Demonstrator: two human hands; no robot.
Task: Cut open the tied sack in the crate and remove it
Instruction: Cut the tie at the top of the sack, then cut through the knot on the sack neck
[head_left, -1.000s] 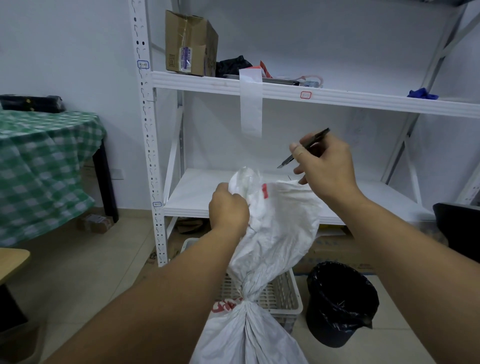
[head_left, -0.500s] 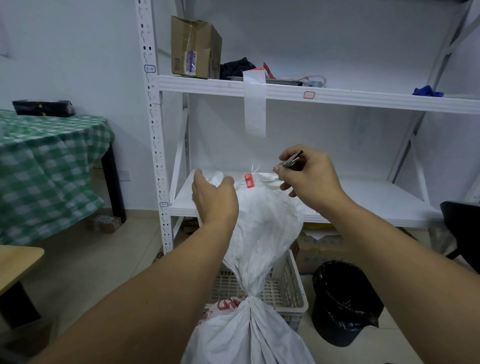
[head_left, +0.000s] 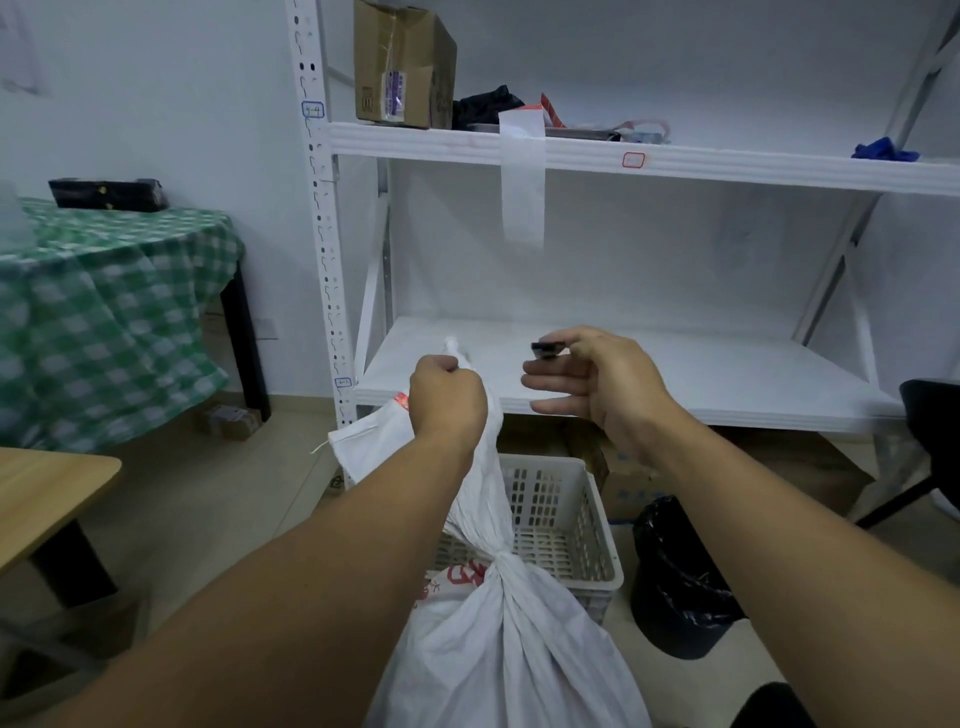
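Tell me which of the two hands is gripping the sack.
The left hand, fisted around the sack top. The right hand is clear of it, pinching a small dark tool.

I am looking into a storeroom: a white slotted metal shelving rack (head_left: 571, 156) is carrying a taped brown cardboard box (head_left: 402, 62), more cartons are sitting on the tiled floor (head_left: 208, 493), and a white perforated plastic crate (head_left: 561, 519) is standing beside a black-lined bin (head_left: 675, 577).

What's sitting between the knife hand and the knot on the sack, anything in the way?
Nothing visible blocks it. The right hand, gripping the dark knife, is apart from the sack, with open air down to the knot. The left hand holds the sack's top off to the side.
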